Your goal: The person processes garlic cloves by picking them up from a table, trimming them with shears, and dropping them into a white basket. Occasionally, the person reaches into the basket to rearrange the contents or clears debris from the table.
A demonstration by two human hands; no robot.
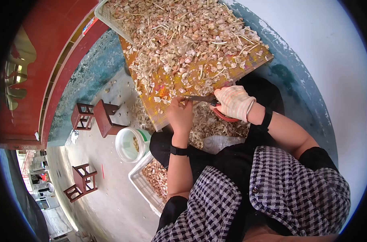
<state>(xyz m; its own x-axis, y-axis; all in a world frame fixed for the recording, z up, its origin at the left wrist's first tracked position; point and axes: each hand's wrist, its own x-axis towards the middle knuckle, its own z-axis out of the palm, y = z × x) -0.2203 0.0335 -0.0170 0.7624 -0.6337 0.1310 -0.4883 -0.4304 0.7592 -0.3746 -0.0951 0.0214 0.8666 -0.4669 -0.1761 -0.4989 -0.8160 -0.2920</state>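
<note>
My right hand [235, 102], in a striped knitted glove, is wrapped round the red handles of a pair of shears [201, 98]. The dark blades point left, to the fingertips of my bare left hand [180, 115]. That hand's fingers are pinched at the blade tips; what they hold is too small to name. Both hands are over the near edge of a yellow patterned table [155, 111], where garlic cloves [183, 60] lie heaped with dry skins and stalks.
A white basket of cloves [137, 177] and a pale bucket [123, 145] stand left of my legs. Small wooden stools [104, 119] are farther left. Dry peelings [205, 123] lie below the table edge. Another white basket [106, 18] sits at the table's far left, and a wall [312, 60] rises right.
</note>
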